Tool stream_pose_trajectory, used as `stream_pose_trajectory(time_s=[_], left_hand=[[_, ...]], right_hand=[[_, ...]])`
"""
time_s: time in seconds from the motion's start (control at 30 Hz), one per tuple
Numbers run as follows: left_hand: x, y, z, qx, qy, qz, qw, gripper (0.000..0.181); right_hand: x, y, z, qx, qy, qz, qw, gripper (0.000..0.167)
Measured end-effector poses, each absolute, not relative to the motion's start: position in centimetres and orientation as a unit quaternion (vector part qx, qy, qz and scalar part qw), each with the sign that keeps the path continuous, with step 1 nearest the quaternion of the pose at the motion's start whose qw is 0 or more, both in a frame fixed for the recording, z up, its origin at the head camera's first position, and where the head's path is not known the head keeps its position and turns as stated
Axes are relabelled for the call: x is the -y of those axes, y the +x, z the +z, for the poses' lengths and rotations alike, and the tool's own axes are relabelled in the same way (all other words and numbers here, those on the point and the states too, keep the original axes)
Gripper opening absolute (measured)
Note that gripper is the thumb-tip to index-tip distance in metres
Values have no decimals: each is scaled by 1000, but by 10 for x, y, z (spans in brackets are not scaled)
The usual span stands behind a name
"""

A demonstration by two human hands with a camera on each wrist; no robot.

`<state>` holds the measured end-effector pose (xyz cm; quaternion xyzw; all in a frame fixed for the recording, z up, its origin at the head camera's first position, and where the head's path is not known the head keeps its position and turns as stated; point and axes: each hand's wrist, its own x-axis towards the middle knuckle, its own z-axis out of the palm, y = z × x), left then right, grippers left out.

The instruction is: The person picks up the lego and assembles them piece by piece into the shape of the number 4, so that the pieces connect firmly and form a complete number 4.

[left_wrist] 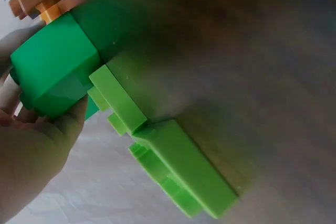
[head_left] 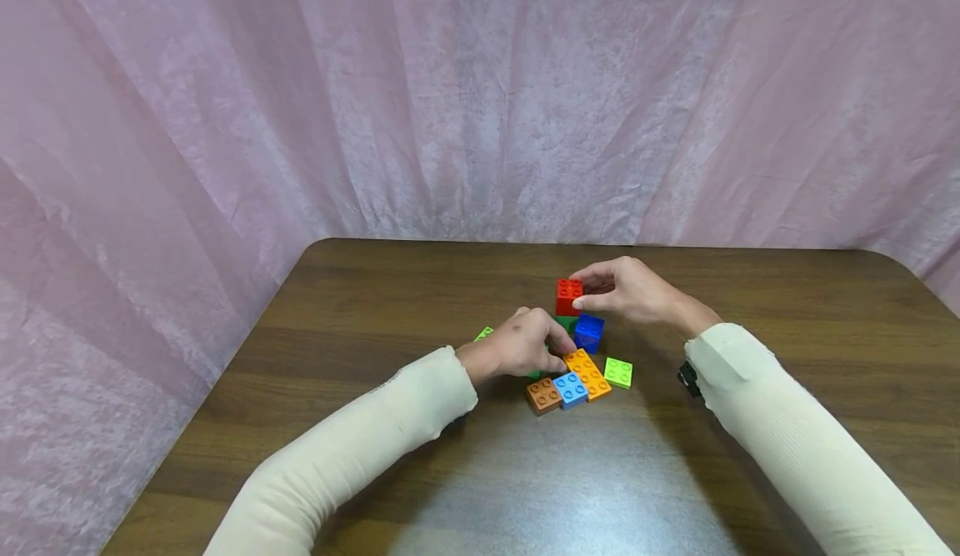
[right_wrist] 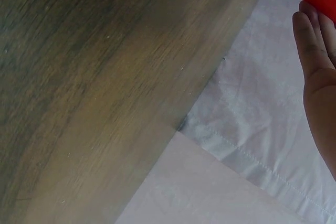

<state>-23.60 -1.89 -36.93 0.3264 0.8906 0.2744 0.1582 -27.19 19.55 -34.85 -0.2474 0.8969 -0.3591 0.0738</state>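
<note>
My right hand (head_left: 637, 293) pinches a red brick (head_left: 569, 296) from its right side, thumb in front. That brick stands at the far end of the group, next to a dark green brick (head_left: 566, 323) and a blue brick (head_left: 588, 333). With thumb and index finger, my left hand (head_left: 525, 342) pinches the upper-left end of an orange brick (head_left: 588, 375). A green brick (left_wrist: 58, 66) is mostly hidden under that hand in the head view; the left wrist view has it beside the fingers. In the right wrist view, fingers (right_wrist: 312, 45) lie against the red brick.
A light blue brick (head_left: 571, 390) and a brown brick (head_left: 543, 396) lie before the orange one. One lime brick (head_left: 618, 373) is at right; more lime bricks (left_wrist: 184, 166) lie left of my left hand. Pink curtains (head_left: 480, 97) hang behind the wooden table (head_left: 360, 306).
</note>
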Motion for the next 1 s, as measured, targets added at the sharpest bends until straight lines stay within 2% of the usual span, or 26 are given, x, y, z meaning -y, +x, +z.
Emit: stream_pose_trajectory(time_s=[0.13,0.4,1.0], left_hand=[[17,-235,-371,-899,344,228,147,21],[22,-236,-374,-895,363,219,138,3],[33,-235,-371,-904,344,215,139,13]], right_hand=[[-195,-272,-349,-897,-249,-357,73,42],[-194,-272,-350,-896,-254,-358,65,41],[-195,-273,-350,-897,-254,-355,67,42]])
